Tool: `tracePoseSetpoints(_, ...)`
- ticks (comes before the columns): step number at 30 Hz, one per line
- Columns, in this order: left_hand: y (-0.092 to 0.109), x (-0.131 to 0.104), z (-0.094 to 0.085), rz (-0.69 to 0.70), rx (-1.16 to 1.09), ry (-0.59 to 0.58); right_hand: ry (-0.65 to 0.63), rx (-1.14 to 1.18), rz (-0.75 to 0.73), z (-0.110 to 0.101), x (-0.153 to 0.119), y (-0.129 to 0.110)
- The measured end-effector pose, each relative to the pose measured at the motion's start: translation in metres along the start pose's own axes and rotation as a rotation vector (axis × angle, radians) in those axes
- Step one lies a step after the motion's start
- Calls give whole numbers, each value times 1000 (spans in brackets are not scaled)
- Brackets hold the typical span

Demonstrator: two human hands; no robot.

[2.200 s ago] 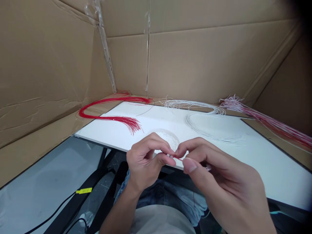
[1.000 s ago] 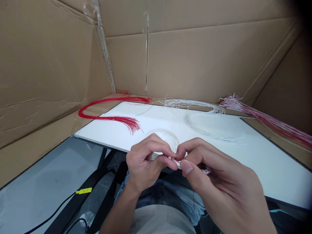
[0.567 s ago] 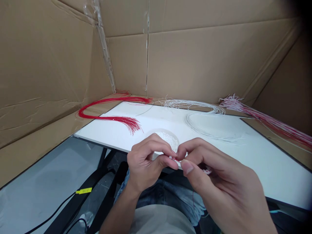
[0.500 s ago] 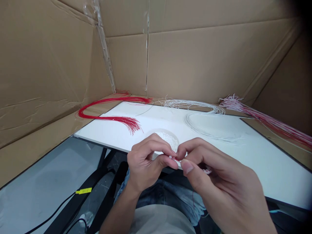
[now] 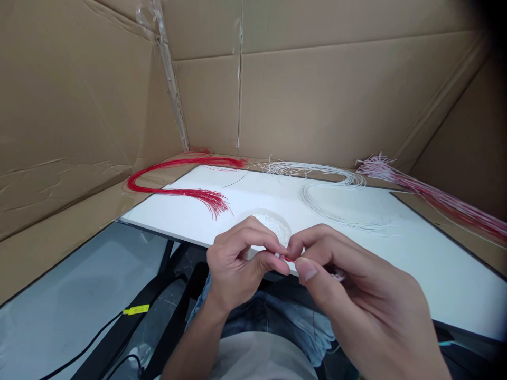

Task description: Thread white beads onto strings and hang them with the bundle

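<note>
Between thumb and forefinger my left hand [image 5: 241, 264] pinches a small white bead [image 5: 277, 255] with red cord at it. The red cord [image 5: 290, 259] spans the small gap to my right hand [image 5: 356, 285], whose thumb and forefinger are closed on it. A piece of pink and white braided cord [image 5: 338, 275] shows under the curled fingers of my right hand. Just behind both hands, a round dish [image 5: 285, 220] of small white beads [image 5: 273, 224] rests on the white table, partly hidden by my left hand.
Bundled red cords [image 5: 137, 182] curve over the white table's [image 5: 174, 216] left rear edge. White cords [image 5: 336, 177] lie at the back, and pink, red and white cords [image 5: 447, 195] at the right. Cardboard walls [image 5: 317, 95] surround the table. A black cable [image 5: 93, 343] hangs at lower left.
My right thumb has shifted slightly right and a little more red cord shows between the hands. My left hand has hardly moved.
</note>
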State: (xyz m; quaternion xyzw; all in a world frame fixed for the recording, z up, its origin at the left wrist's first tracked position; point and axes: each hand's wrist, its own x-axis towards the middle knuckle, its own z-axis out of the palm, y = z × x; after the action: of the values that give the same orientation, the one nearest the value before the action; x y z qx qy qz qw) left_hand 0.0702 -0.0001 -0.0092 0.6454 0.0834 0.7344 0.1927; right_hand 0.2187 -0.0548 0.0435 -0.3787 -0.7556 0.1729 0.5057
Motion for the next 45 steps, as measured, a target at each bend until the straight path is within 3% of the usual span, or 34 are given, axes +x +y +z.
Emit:
tracePoseSetpoints(28,2,0,1,51,100,-39,-15,118,51,0,-3,2)
tracePoseSetpoints(45,2,0,-1,47,73,-67,-4,4,6,1,0,1)
